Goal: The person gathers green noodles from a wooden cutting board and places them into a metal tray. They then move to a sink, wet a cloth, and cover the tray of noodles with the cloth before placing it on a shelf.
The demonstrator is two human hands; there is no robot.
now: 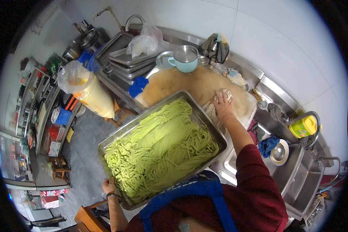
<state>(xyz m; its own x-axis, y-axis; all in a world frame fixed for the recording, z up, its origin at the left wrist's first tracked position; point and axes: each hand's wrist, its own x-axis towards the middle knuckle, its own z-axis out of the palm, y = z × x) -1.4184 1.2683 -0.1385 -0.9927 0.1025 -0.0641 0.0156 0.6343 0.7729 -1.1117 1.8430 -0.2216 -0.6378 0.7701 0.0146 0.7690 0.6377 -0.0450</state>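
Green noodles (162, 145) fill a deep metal tray (103, 150), which is tilted in front of my body. My left hand (109, 185), with a dark bracelet at the wrist, grips the tray's near left corner. My right hand (224, 105) presses a pale, stained cloth (210, 110) on the worn cutting board (174, 81), beyond the tray's right edge. Part of the cloth bunches up at my fingertips. At the board's far edge stands a light blue cup (186, 59) with a metal inside, beside a round lid (164, 60).
Stacked metal trays (133, 68) with a plastic bag (146, 40) on top stand back left, near a blue cloth (138, 87). A big clear bag (95, 95) of pale yellow stuff is further left. To the right are a bowl (279, 152), a sink (303, 179) and a yellow tub (303, 127).
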